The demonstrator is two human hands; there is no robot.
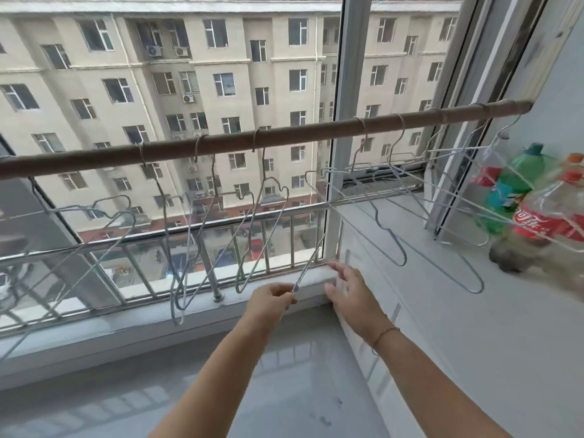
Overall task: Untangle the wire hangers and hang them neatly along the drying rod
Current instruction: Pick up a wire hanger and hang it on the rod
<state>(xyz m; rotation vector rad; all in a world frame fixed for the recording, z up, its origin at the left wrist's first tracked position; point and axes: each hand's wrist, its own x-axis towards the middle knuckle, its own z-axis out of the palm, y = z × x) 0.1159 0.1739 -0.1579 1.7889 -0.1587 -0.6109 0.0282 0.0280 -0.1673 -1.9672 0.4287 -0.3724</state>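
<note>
Wire hangers of thin pale metal are all hooked over a brown drying rod that runs across a balcony window, seen from the head camera looking forward and down. Roughly seven hooks sit along the rod, fairly evenly spaced. The hangers toward the left end dangle mostly apart, though two near the middle overlap at their lower ends. Those toward the right end swing out at angles and cross one another in front of some plastic drink bottles on the white sill; whether they are truly caught together is hard to tell. The left hand pinches the bottom corner of one hanger between thumb and fingers, just above the window ledge. The right hand hovers just beside it, fingers spread and relaxed, grasping nothing, a thin bracelet on its wrist. The task looks well advanced: every hanger is on the rod, and what seems left is freeing the crossed right-hand group and letting each one hang straight.
</note>
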